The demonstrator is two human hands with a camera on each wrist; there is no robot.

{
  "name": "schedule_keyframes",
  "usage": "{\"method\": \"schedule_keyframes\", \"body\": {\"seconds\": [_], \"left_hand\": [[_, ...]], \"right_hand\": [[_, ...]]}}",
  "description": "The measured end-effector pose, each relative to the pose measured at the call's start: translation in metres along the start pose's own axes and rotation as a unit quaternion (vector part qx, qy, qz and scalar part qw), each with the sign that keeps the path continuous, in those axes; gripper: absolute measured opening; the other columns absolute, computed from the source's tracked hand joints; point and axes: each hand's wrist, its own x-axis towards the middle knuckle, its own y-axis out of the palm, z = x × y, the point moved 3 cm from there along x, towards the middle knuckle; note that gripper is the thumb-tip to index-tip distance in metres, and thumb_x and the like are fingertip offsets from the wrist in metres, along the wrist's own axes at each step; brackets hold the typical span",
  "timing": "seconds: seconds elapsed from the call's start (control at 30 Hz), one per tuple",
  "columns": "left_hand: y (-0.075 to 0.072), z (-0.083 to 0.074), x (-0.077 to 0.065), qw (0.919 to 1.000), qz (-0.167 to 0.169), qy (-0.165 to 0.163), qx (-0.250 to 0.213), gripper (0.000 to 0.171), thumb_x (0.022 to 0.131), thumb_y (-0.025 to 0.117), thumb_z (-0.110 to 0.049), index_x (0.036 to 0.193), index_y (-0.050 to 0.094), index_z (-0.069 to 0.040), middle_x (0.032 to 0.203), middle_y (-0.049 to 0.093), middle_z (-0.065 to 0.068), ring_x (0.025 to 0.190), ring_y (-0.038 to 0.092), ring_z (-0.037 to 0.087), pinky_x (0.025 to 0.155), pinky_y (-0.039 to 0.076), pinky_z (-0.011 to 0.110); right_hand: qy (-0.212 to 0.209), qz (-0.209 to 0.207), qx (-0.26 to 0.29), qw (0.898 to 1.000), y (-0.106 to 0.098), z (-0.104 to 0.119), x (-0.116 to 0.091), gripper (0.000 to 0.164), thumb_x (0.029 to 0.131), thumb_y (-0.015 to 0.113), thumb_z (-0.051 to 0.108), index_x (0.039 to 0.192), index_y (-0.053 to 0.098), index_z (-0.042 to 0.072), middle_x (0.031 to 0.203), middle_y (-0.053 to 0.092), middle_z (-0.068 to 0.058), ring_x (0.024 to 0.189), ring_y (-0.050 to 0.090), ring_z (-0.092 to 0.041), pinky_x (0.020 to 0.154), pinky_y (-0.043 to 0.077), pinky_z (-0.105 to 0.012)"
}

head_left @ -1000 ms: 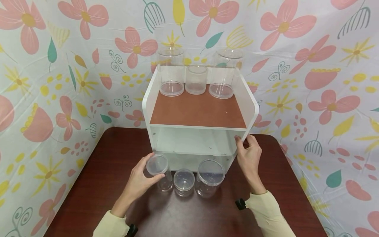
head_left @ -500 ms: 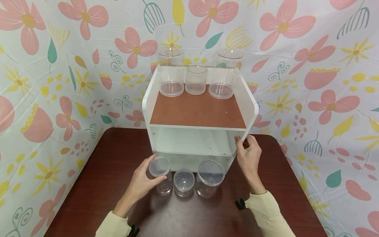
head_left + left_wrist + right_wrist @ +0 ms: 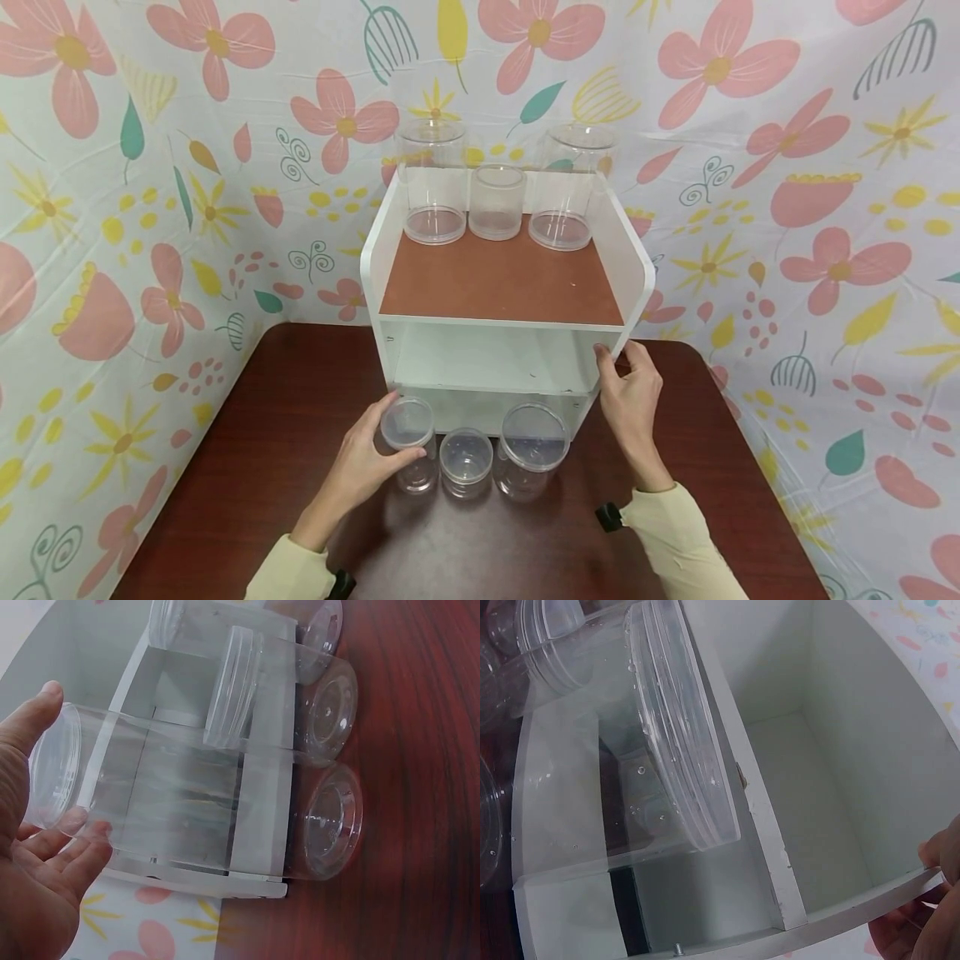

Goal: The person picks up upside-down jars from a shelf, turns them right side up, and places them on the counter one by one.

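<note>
At the left of a row of clear jars, a tall clear plastic jar (image 3: 408,425) with a translucent lid stands on the table. My left hand (image 3: 360,462) holds it by the top, thumb on one side of the lid and fingers round the other. In the left wrist view this jar (image 3: 330,821) shows its base on the table, with the hand (image 3: 45,855) at its lid. My right hand (image 3: 633,396) pinches the front edge of the right side panel of a white shelf (image 3: 495,400). A short lidded jar (image 3: 467,467) and a wider lidded jar (image 3: 532,442) complete the row.
On the shelf's brown top (image 3: 498,279) stand a tall clear jar (image 3: 435,221), a shorter frosted jar (image 3: 497,204) and another tall clear jar (image 3: 561,225). The dark red table (image 3: 247,467) bears everything. Floral cloth (image 3: 225,167) hangs behind and at the sides.
My left hand and the jar it holds have shifted slightly right and toward me, next to the short jar, and the jar has straightened. The right hand and shelf have not moved.
</note>
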Motion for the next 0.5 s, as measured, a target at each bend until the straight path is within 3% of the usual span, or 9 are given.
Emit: {"method": "schedule_keyframes", "body": {"seconds": [0.3, 0.4, 0.5], "left_hand": [[0.002, 0.001, -0.002, 0.9998, -0.007, 0.016, -0.01, 0.097, 0.073, 0.096, -0.029, 0.153, 0.046, -0.01, 0.143, 0.058, 0.012, 0.126, 0.057, 0.033, 0.104, 0.043, 0.059], [0.0, -0.003, -0.002, 0.9984, -0.024, 0.045, -0.024, 0.092, 0.078, 0.092, -0.022, 0.154, 0.043, -0.006, 0.144, 0.056, 0.015, 0.128, 0.056, 0.034, 0.106, 0.043, 0.056], [-0.007, -0.013, 0.0, 0.9933, -0.056, 0.094, -0.037, 0.082, 0.085, 0.085, -0.012, 0.153, 0.042, 0.001, 0.143, 0.056, 0.019, 0.129, 0.055, 0.035, 0.108, 0.043, 0.046]], "right_hand": [[0.005, 0.0, 0.003, 1.0, 0.001, -0.001, 0.0, 0.013, 0.094, 0.073, 0.006, 0.098, 0.073, -0.006, 0.097, 0.069, -0.017, 0.081, 0.059, -0.001, 0.07, 0.045, -0.01], [0.004, -0.001, 0.002, 1.0, 0.001, -0.001, 0.0, 0.013, 0.094, 0.073, 0.007, 0.098, 0.073, -0.006, 0.097, 0.069, -0.017, 0.081, 0.059, -0.001, 0.07, 0.045, -0.011], [0.001, 0.0, 0.002, 1.0, 0.0, -0.001, 0.0, 0.014, 0.094, 0.073, 0.007, 0.099, 0.072, -0.006, 0.097, 0.069, -0.017, 0.081, 0.059, -0.001, 0.07, 0.045, -0.011]]}}
